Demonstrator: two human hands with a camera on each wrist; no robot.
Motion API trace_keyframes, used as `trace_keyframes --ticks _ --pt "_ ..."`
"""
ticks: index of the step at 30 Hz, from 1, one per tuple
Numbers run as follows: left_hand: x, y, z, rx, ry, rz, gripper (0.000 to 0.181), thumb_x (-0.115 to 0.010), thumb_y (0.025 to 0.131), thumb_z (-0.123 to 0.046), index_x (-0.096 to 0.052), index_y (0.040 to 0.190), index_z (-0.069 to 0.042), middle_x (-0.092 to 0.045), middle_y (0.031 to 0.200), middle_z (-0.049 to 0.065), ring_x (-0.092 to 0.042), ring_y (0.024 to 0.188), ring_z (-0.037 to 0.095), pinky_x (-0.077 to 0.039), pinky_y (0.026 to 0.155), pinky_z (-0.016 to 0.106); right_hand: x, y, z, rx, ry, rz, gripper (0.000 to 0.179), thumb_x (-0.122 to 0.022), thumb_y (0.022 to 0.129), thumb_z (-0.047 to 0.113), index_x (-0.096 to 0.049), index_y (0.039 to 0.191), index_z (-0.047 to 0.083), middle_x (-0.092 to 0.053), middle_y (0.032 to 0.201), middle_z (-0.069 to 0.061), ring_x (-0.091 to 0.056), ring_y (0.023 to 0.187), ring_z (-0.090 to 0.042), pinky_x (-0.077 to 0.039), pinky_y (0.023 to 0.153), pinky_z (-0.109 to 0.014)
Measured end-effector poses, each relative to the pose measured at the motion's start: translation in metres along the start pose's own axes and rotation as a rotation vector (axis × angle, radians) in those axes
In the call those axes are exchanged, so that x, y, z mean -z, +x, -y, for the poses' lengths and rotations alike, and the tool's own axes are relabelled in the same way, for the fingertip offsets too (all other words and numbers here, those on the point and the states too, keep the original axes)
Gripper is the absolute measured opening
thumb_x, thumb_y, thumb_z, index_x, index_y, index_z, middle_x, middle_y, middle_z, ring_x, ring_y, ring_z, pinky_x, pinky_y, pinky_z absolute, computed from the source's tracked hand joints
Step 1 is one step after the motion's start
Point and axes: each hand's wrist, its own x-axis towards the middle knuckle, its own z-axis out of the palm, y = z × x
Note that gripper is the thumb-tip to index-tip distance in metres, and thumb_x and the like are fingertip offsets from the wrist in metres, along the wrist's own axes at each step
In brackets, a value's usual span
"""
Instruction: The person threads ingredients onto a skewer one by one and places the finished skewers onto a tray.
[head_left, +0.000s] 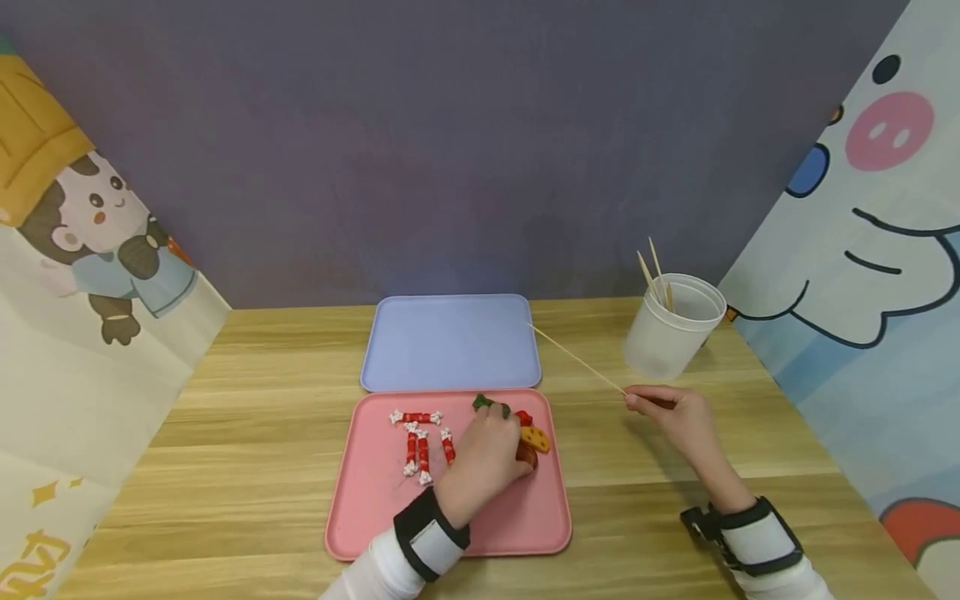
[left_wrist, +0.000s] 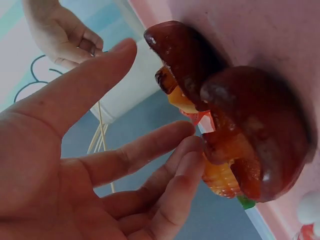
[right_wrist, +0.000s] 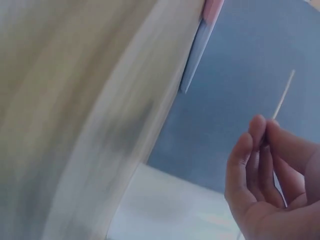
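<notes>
My right hand (head_left: 675, 417) pinches a thin wooden skewer (head_left: 577, 359) near one end, to the right of the trays. The skewer points up and left, its far tip near the blue tray's right edge. My left hand (head_left: 483, 462) is over the pink tray (head_left: 360, 521). In the left wrist view its thumb stands apart from the fingers, next to two brown mushroom pieces (left_wrist: 285, 120); the fingertips reach the nearer one. Around this hand lie a yellow holed slice (head_left: 536, 439), a red piece (head_left: 524, 417) and a green piece (head_left: 481, 402).
Several red pieces with white ends (head_left: 423, 454) lie on the pink tray's left half. Behind it sits a blue tray (head_left: 450, 342). At the back right stands a white plastic cup (head_left: 663, 342) with several skewers (head_left: 655, 271) in it. A grey panel (head_left: 480, 150) rises behind.
</notes>
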Motion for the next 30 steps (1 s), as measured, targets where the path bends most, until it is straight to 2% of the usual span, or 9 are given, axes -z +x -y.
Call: trace_keyframes --ticks 4,7,14,23,27,30 --pt "-0.003 -0.001 -0.001 0.004 0.046 0.036 0.048 -0.085 0.066 -0.037 -0.069 0.093 -0.001 -0.064 0.095 0.015 -0.059 0.090 0.028 -0.052 0.080 0.035 0.008 0.000 -0.002 -0.010 -0.092 -0.021 0.018 -0.073 0.083 0.019 -0.076 0.094 0.005 -0.074 0.084 -0.012 -0.058 0.068 0.016 -0.045 0.063 -0.006" --pt "-0.006 -0.001 -0.003 0.004 0.065 0.055 0.046 -0.084 0.067 -0.037 -0.070 0.091 -0.001 -0.064 0.095 0.016 -0.060 0.087 0.028 -0.053 0.077 0.035 0.014 0.001 -0.003 -0.034 -0.163 -0.029 0.016 -0.074 0.083 0.019 -0.077 0.093 0.007 -0.074 0.085 -0.010 -0.055 0.068 0.018 -0.044 0.063 -0.007" --pt "-0.008 -0.001 -0.004 0.002 0.086 0.044 0.042 -0.084 0.067 -0.038 -0.071 0.086 -0.003 -0.065 0.085 0.013 -0.058 0.081 0.026 -0.052 0.072 0.034 0.022 0.001 -0.001 -0.046 -0.263 -0.042 0.015 -0.075 0.081 0.023 -0.078 0.091 0.012 -0.075 0.083 -0.005 -0.053 0.071 0.017 -0.044 0.062 -0.013" --pt "-0.010 -0.001 -0.005 0.026 0.081 0.050 0.044 -0.085 0.065 -0.038 -0.070 0.091 -0.006 -0.067 0.088 0.012 -0.060 0.088 0.028 -0.053 0.071 0.036 0.022 0.002 0.000 0.001 -0.314 -0.079 0.012 -0.077 0.079 0.020 -0.078 0.088 0.012 -0.075 0.084 -0.006 -0.064 0.079 -0.004 -0.040 0.064 -0.011" --pt "-0.010 -0.002 -0.006 0.025 0.102 0.052 0.045 -0.084 0.066 -0.040 -0.069 0.091 -0.006 -0.067 0.086 0.011 -0.060 0.085 0.025 -0.053 0.068 0.035 0.022 0.002 -0.001 0.007 -0.322 -0.070 0.012 -0.077 0.079 0.020 -0.078 0.087 0.012 -0.075 0.085 -0.007 -0.066 0.080 -0.011 -0.043 0.064 -0.016" --pt "-0.012 -0.002 -0.006 0.013 0.104 0.036 0.042 -0.083 0.067 -0.039 -0.068 0.090 -0.006 -0.066 0.084 0.010 -0.060 0.083 0.025 -0.052 0.065 0.034 0.022 0.002 -0.002 0.004 -0.329 -0.064 0.012 -0.076 0.079 0.020 -0.078 0.088 0.012 -0.075 0.086 -0.006 -0.067 0.083 -0.015 -0.048 0.067 -0.024"
